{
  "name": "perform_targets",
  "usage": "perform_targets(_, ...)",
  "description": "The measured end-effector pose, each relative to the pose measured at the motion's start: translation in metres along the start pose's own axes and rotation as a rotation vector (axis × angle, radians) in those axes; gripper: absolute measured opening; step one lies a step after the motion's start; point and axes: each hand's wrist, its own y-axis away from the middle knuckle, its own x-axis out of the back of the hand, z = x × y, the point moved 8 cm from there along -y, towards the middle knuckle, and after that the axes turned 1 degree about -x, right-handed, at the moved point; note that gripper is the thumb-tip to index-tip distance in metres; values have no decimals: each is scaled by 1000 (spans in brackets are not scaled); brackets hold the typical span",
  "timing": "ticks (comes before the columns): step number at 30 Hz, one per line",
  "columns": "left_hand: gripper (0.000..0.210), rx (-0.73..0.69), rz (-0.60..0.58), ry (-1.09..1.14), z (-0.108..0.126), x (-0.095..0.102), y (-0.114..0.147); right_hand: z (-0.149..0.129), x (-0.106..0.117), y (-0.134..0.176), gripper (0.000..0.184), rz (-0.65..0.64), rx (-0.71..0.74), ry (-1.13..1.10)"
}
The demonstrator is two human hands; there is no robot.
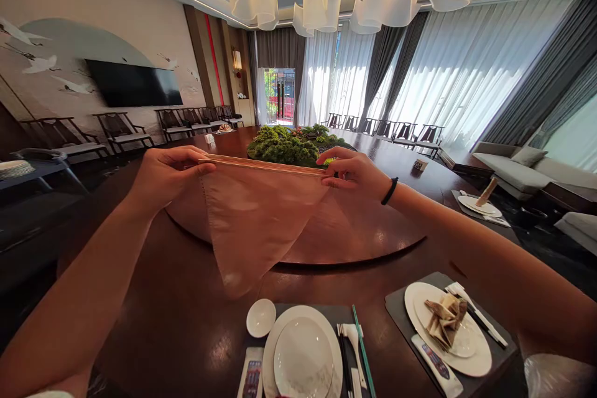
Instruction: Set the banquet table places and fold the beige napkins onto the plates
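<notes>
A light brown cloth napkin (pixel 261 217) hangs as a downward-pointing triangle over the table, its top edge pulled straight. My left hand (pixel 175 174) pinches the left end of that edge between thumb and fingers. At the other end, my right hand (pixel 349 169) grips the top corner, a black band on its wrist. Below the napkin, near me, stacked white plates (pixel 303 354) lie on a dark placemat. Beside them are a small white bowl (pixel 261 318), a white spoon (pixel 355 348) and green chopsticks (pixel 362 348).
To the right is another setting with a folded napkin (pixel 446 321) on white plates (pixel 480 357). A round turntable (pixel 364 230) carries a green plant centrepiece (pixel 284 144). Farther right stands a setting with a rolled napkin (pixel 487 191). Chairs (pixel 124 130) line the wall.
</notes>
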Motion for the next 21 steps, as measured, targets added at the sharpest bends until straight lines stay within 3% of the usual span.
perform_targets(6,15,52,62,-100,2,9,0,-2,23,-16,28,116,-112,-123)
perform_targets(11,21,170,-40,-29,-27,-15,0,17,4,-17,23,3,-220,-205)
perform_targets(13,23,245,-103,38,-44,-27,-2,32,4,-13,22,13,-264,-229)
perform_targets(17,30,392,-244,154,-86,-61,-9,94,-4,-2,26,11,-356,-217)
perform_targets(19,38,455,-303,176,-120,-90,-12,145,-30,6,32,-89,-422,-162)
perform_targets(21,51,519,-360,173,-166,-129,-10,200,-72,19,31,-262,-500,-32)
